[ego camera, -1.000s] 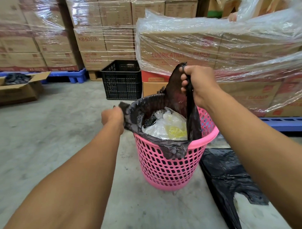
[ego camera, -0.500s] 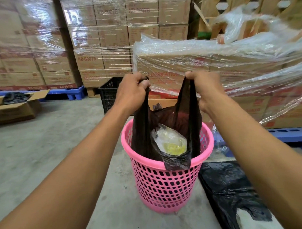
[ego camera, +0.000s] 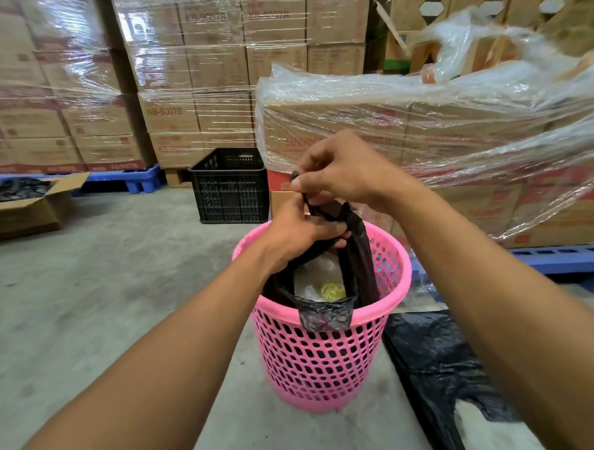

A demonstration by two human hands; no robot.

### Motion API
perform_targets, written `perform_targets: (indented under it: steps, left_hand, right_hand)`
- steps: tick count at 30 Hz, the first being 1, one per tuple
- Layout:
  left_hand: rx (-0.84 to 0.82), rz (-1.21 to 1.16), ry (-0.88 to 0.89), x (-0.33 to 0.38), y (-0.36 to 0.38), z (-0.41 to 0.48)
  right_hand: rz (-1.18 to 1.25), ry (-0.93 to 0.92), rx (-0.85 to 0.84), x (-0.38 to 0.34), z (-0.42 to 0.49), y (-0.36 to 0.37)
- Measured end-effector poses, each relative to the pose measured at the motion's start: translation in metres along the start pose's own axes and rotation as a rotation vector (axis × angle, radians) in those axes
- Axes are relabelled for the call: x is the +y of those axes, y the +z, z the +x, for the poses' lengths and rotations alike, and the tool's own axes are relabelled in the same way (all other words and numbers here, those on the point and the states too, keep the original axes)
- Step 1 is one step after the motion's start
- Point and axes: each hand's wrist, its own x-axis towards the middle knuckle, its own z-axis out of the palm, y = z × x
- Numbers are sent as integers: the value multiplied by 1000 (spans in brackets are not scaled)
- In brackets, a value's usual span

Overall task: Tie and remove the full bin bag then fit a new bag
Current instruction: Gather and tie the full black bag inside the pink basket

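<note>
A pink perforated bin (ego camera: 327,365) stands on the concrete floor with a black bin bag (ego camera: 359,256) inside it. White and yellow rubbish (ego camera: 319,284) shows through the bag's mouth. One flap of the bag hangs over the near rim. My left hand (ego camera: 296,235) and my right hand (ego camera: 344,172) meet above the bin, each pinching a handle of the bag, and the two handles cross between them. A flat black bag (ego camera: 438,368) lies on the floor right of the bin.
A black plastic crate (ego camera: 230,186) stands behind the bin. Shrink-wrapped cartons on a blue pallet (ego camera: 566,262) crowd the right side, and more stacked cartons line the back. An open cardboard box (ego camera: 29,207) sits at the far left on the floor.
My hands have come together from apart, bringing the two bag handles to the middle and crossing them. The view has shifted closer and lower over the bin.
</note>
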Motion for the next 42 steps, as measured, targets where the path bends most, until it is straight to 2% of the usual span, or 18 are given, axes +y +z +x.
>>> perform_targets:
  steps: [2, 4, 6, 8, 10, 17, 20, 23, 24, 26, 28, 30, 32, 34, 36, 39, 42]
  left_hand:
    - [74, -47, -39, -2, -3, 1]
    - [151, -91, -91, -6, -8, 1]
    - [170, -114, -97, -8, -12, 1]
    - [164, -137, -95, -8, -14, 1]
    - [146, -148, -81, -9, -14, 1]
    - [133, -92, -66, -12, -18, 1]
    - [112, 22, -69, -13, -24, -1]
    - [45, 501, -48, -19, -29, -8]
    - [40, 546, -58, -21, -29, -10]
    - [88, 481, -84, -22, -27, -11]
    - [178, 388, -99, -19, -28, -6]
    - [224, 335, -115, -16, -29, -1]
    - [229, 321, -133, -15, -31, 0]
    - [253, 360, -139, -14, -32, 0]
    - [317, 490, -153, -15, -35, 0]
    - [503, 810, -195, -22, -39, 0]
    - [561, 965, -86, -29, -37, -3]
  right_hand:
    - [-140, -33, -41, -7, -4, 1]
    - [-304, -34, 22, -8, -1, -4]
    - [-418, 34, 21, -4, 2, -14]
    - [-441, 99, -57, 5, 1, -20]
    - [-456, 90, -112, 12, -2, -19]
    - [-494, 83, -74, 35, 4, -17]
    - [-436, 94, 62, 48, 8, -12]
    - [-205, 127, 299, 58, 17, -9]
    - [-87, 150, 349, 60, 20, -7]
    - [87, 226, 406, 68, 21, -2]
    - [194, 304, 303, 79, 14, 6]
    - [219, 300, 55, 92, 2, 18]
    - [118, 233, -158, 101, -9, 31]
    - [-88, 190, -265, 107, -14, 43]
    - [-166, 188, -273, 112, -17, 53]
    - [-186, 155, -154, 121, -19, 59]
    - [-226, 152, -70, 124, -20, 62]
